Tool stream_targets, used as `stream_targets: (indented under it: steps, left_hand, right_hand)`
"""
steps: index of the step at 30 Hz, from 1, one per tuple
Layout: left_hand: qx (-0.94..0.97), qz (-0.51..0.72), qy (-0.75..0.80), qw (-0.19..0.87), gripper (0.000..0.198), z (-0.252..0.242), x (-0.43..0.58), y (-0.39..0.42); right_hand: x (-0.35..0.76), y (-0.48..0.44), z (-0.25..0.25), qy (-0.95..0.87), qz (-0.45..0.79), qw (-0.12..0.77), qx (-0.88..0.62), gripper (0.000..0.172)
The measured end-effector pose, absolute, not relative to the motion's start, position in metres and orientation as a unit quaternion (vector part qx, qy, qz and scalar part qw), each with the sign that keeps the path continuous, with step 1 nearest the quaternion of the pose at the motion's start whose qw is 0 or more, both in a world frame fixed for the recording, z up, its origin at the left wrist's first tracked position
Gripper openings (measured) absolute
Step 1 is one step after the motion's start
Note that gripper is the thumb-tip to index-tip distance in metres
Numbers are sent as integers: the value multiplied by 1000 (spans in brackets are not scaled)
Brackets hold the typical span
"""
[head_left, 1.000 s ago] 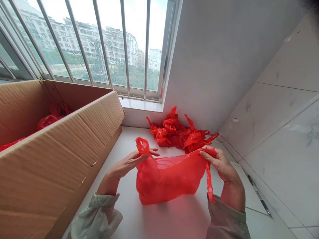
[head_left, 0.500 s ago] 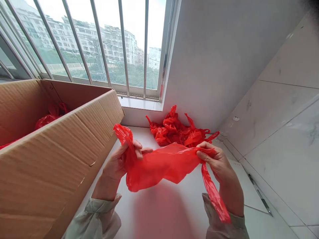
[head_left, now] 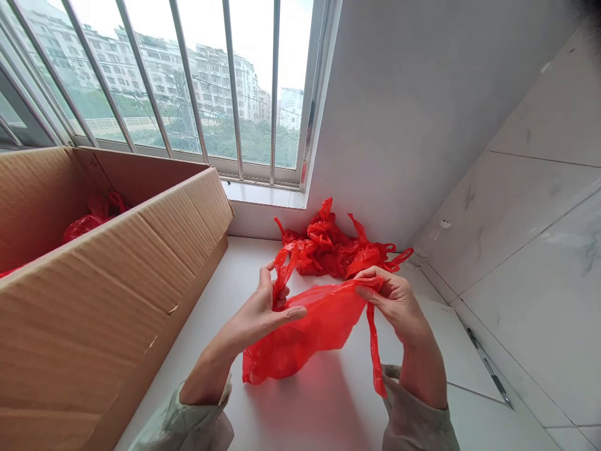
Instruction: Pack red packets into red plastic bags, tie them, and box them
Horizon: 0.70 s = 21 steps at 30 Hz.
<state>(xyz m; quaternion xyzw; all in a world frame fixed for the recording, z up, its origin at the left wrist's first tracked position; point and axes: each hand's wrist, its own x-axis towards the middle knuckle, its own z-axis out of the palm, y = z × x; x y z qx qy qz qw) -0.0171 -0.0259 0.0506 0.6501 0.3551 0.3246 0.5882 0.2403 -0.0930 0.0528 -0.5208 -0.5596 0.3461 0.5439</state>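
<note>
So on the far left a cardboard box [head_left: 154,269] is standing open by the barred window [head_left: 188,94], and next to it the left hand [head_left: 260,313] is curling its fingers around one handle [head_left: 283,263] of a red plastic carrier bag [head_left: 305,338], thumb poking out straight. That bag is stretching between both hands over the white tabletop [head_left: 300,419], right in front of a crumpled red bag heap [head_left: 333,247], while the right hand [head_left: 389,300] is pinching its top edge and a pen [head_left: 496,381] is lying farther right.
</note>
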Motion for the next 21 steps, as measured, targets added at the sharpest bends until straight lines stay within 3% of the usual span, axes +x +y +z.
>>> stream_targets:
  steps: [3, 7, 11, 16, 21]
  left_hand:
    - [660, 336, 353, 571, 37, 53, -21, -23]
    - [669, 329, 379, 548, 39, 52, -39, -10]
    - [705, 223, 376, 559, 56, 55, -59, -5]
    - [719, 259, 352, 541, 45, 64, -55, -10]
    - [575, 359, 256, 689, 47, 57, -45, -6]
  right_hand:
    - [247, -90, 48, -540, 335, 562, -529, 23]
    - [264, -84, 38, -497, 325, 588, -549, 26]
    - [273, -85, 37, -502, 361, 561, -550, 26]
    - [270, -88, 39, -505, 361, 580, -527, 22]
    - [272, -89, 41, -464, 412, 623, -476, 23]
